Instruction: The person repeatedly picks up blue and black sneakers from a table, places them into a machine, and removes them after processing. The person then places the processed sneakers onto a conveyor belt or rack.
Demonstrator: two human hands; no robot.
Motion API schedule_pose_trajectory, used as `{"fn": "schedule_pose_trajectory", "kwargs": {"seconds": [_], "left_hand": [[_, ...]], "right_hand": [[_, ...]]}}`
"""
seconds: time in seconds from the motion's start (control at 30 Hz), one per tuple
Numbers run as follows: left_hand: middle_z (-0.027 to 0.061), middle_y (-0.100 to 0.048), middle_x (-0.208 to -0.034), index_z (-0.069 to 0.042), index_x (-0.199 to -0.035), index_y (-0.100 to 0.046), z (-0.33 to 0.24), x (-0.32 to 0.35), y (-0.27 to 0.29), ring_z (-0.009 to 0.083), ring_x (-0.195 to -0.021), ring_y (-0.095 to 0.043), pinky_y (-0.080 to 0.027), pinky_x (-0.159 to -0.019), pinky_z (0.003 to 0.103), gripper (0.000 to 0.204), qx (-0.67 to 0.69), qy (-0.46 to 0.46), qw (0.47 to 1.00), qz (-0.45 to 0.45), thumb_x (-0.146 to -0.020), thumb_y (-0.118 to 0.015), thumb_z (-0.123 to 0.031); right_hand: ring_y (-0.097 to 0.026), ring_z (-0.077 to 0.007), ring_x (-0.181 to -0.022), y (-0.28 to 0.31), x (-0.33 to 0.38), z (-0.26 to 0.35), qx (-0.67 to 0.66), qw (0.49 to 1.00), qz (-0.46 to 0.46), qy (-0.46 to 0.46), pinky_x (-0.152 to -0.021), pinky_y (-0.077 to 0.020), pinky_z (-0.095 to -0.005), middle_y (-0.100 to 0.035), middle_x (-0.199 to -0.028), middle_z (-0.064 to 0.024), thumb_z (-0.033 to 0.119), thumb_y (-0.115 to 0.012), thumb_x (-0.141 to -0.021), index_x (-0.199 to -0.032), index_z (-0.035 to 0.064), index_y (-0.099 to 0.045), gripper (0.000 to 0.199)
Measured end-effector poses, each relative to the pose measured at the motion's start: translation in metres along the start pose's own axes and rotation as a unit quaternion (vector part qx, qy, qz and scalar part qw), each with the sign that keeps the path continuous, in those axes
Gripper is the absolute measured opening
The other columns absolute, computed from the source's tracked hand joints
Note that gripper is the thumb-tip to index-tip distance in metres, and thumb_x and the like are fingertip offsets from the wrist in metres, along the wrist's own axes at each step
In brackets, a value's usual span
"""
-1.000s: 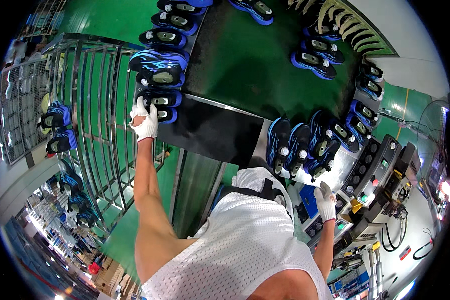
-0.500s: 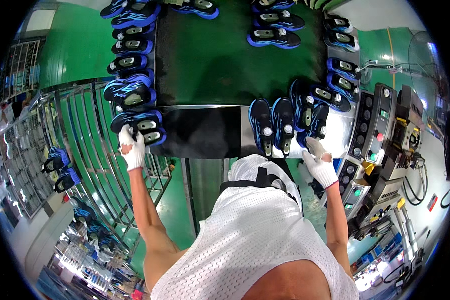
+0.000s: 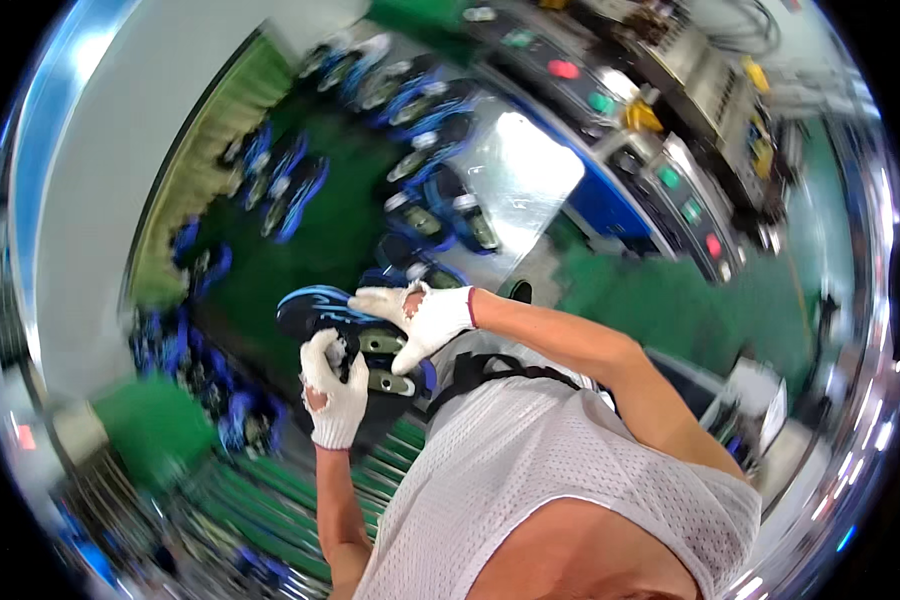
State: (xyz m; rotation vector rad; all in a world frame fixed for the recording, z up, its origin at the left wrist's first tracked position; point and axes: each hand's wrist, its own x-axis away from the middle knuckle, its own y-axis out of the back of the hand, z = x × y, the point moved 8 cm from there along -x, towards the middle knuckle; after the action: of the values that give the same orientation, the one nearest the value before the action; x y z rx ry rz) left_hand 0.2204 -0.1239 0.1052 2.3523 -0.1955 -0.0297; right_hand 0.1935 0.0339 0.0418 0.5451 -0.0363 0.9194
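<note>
Both my hands wear worn white gloves and hold one blue and black shoe [image 3: 320, 310] with a light blue pattern, turned so its sole with grey-green pads faces me. My left hand [image 3: 335, 390] grips the shoe from below at its near end. My right hand [image 3: 420, 318] lies across the top of the sole with fingers spread over it. The shoe hangs in front of my chest, above the near edge of a dark green conveyor belt [image 3: 320, 230].
Several more blue shoes [image 3: 290, 190] lie in rows on the belt, others sit along its left edge [image 3: 170, 340]. A shiny metal plate [image 3: 520, 170] and a control panel [image 3: 670, 180] with red and green buttons stand to the right. Green metal rack bars [image 3: 240, 500] are at lower left.
My head has swung hard, so the whole scene has rotated. My hands, earlier apart at the two sides of the belt, have come together on one shoe and lifted it.
</note>
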Motion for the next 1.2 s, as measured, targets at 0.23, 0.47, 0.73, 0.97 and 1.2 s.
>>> {"fn": "schedule_pose_trajectory", "kwargs": {"seconds": [0.23,0.47,0.73,0.97,1.2], "left_hand": [[0.0150,-0.063,-0.113,0.001,-0.124,-0.057,-0.177,-0.046,-0.022,0.0247,-0.100,-0.063,-0.051,-0.091,0.037,0.043,-0.014,-0.226,0.936,0.270,-0.084,-0.073,0.000],[0.0094,-0.058,-0.091,-0.002,-0.125,-0.060,-0.373,0.119,-0.024,0.0233,-0.077,-0.055,-0.048,-0.071,0.038,0.049,-0.015,-0.530,0.741,0.413,-0.080,-0.079,-0.001],[0.0095,-0.064,-0.083,-0.009,-0.094,-0.067,-0.462,0.396,-0.138,0.0321,-0.082,-0.063,-0.051,-0.075,0.043,0.021,0.069,-0.835,0.178,0.517,-0.074,-0.072,-0.007],[0.0101,-0.055,-0.103,-0.010,-0.094,-0.060,-0.474,0.597,-0.157,0.0297,-0.107,-0.055,-0.050,-0.082,0.045,0.023,0.183,-0.791,-0.119,0.572,-0.074,-0.069,-0.019],[0.0144,-0.065,-0.096,-0.007,-0.089,-0.070,-0.407,0.724,-0.239,0.0330,-0.092,-0.062,-0.054,-0.073,0.046,0.013,0.212,-0.770,-0.132,0.587,-0.080,-0.064,-0.016]], "right_hand": [[-0.050,-0.0411,-0.135,0.040,0.167,0.057,-0.159,0.928,-0.272,-0.197,-0.111,-0.0428,-0.0410,-0.045,-0.149,-0.0321,0.046,-0.081,-0.064,-0.159,-0.0056,-0.021,0.124],[-0.058,-0.0324,-0.128,-0.092,0.380,0.197,-0.385,0.636,-0.644,-0.182,-0.101,-0.0501,-0.0358,-0.042,-0.155,-0.0289,0.039,-0.081,-0.066,-0.163,0.0021,-0.019,0.121],[-0.059,-0.0180,-0.113,-0.364,0.572,0.229,-0.295,-0.013,-0.953,0.073,-0.097,-0.0509,-0.0349,-0.060,-0.128,-0.0083,0.016,-0.072,-0.083,-0.156,0.0053,-0.032,0.084],[-0.062,-0.0270,-0.108,-0.541,0.738,0.261,-0.260,-0.222,-0.940,0.005,-0.094,-0.0528,-0.0524,-0.063,-0.121,-0.0087,0.032,-0.074,-0.085,-0.129,0.0111,-0.056,0.052],[-0.054,-0.0384,-0.132,-0.635,0.838,0.226,-0.327,-0.316,-0.826,-0.334,-0.106,-0.0438,-0.0599,-0.051,-0.147,-0.0273,0.044,-0.077,-0.077,-0.143,-0.0060,-0.051,0.087]]}}
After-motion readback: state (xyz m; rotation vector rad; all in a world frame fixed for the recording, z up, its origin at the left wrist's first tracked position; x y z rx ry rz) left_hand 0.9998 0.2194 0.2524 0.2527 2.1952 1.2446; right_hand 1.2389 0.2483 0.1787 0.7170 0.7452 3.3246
